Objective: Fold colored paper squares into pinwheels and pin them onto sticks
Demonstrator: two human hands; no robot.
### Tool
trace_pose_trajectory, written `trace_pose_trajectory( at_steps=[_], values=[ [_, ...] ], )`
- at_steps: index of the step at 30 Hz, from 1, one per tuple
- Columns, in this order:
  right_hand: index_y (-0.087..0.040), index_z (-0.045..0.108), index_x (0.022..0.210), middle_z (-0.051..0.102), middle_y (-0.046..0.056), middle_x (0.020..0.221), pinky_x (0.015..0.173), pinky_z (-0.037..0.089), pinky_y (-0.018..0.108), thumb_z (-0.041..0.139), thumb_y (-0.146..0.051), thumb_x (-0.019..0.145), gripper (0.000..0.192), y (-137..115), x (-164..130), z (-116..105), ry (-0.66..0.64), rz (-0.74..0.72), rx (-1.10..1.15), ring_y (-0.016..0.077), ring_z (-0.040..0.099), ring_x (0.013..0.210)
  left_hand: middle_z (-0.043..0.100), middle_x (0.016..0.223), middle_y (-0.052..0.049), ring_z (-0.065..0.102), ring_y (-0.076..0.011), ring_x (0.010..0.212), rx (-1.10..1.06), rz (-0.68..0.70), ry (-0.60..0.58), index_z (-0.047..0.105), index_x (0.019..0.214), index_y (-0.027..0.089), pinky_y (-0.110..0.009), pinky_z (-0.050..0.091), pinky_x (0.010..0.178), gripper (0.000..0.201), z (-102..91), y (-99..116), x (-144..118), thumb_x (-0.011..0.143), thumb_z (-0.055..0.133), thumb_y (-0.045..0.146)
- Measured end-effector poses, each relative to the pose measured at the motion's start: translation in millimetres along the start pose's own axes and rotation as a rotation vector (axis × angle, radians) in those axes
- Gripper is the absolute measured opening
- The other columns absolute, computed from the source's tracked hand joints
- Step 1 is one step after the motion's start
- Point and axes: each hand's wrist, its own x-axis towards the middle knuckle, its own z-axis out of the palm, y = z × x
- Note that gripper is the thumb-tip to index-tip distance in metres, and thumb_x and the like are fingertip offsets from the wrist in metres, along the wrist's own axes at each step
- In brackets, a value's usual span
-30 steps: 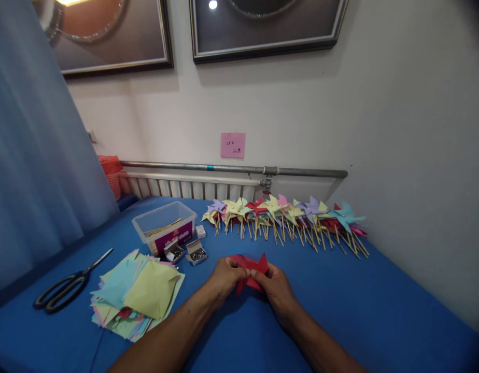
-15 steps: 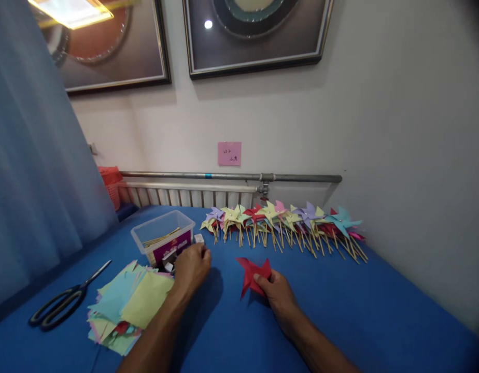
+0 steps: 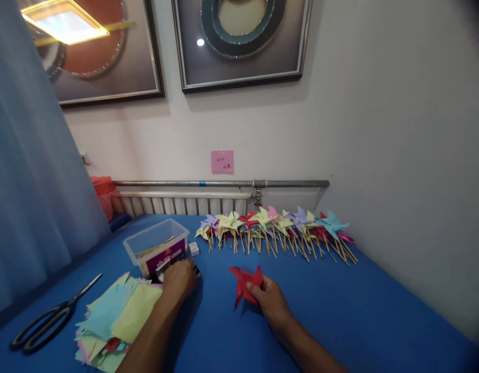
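A red paper pinwheel (image 3: 243,286) without a stick is pinched between the thumb and fingers of my right hand (image 3: 271,301). My left hand (image 3: 179,281) is curled over a small dark box (image 3: 197,271) in front of the clear plastic tub (image 3: 157,249). Its fingertips are hidden, so what they grip cannot be made out. Thin wooden sticks (image 3: 156,247) lie in the tub. Beside my left forearm is a pile of pastel paper squares (image 3: 118,311). A small white box (image 3: 193,249) stands at the tub's right corner.
Black-handled scissors (image 3: 55,318) lie open at the left of the blue table (image 3: 321,321). A row of finished pinwheels on sticks (image 3: 270,225) runs along the back. Behind are a radiator (image 3: 181,203), a metal pipe (image 3: 224,184) and a red basket (image 3: 103,194); a blue curtain (image 3: 41,155) hangs left.
My left hand has turned and moved down over the small dark box, uncovering its right end. The red pinwheel stays in my right hand. The camera view has shifted slightly.
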Motion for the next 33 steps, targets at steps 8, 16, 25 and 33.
trace_pose_trajectory(
  at_steps=[8,16,25,33],
  values=[
    [-0.016,0.065,0.077,0.066,0.0,0.066,0.06,0.043,0.027,0.068,-0.038,0.069,0.024,-0.8,-0.6,2.1,-0.016,0.013,0.003,0.0148,0.056,0.059,0.073,0.104,-0.017,0.067,-0.0331,0.1,-0.038,-0.006,-0.022,0.074,0.103,0.019,-0.037,0.048,0.078,0.033,1.1,-6.7,2.2,0.087,0.047,0.028],
    [-0.016,0.069,0.079,0.069,0.001,0.069,0.06,0.044,0.028,0.07,-0.038,0.071,0.024,-3.0,-3.6,2.0,-0.018,-0.006,-0.025,0.0151,0.057,0.06,0.072,0.106,-0.019,0.067,-0.0323,0.098,0.006,-0.081,-0.048,0.074,0.099,0.017,-0.037,0.048,0.08,0.029,-2.4,-14.1,4.1,0.083,0.051,0.023],
    [-0.016,0.068,0.08,0.067,0.001,0.069,0.059,0.041,0.027,0.068,-0.038,0.071,0.024,1.7,-0.5,1.0,-0.013,0.01,-0.04,0.0146,0.055,0.059,0.072,0.107,-0.019,0.067,-0.0343,0.101,-0.035,-0.048,-0.043,0.073,0.102,0.016,-0.037,0.048,0.08,0.03,3.0,-10.3,5.5,0.085,0.05,0.026],
    [-0.016,0.067,0.079,0.067,0.0,0.068,0.06,0.042,0.027,0.067,-0.037,0.071,0.023,-7.2,-5.5,3.0,-0.024,0.01,-0.038,0.0145,0.055,0.059,0.072,0.106,-0.021,0.067,-0.0349,0.101,-0.025,-0.024,-0.047,0.073,0.101,0.015,-0.039,0.048,0.08,0.031,3.5,-9.2,4.6,0.086,0.047,0.02]
  ],
)
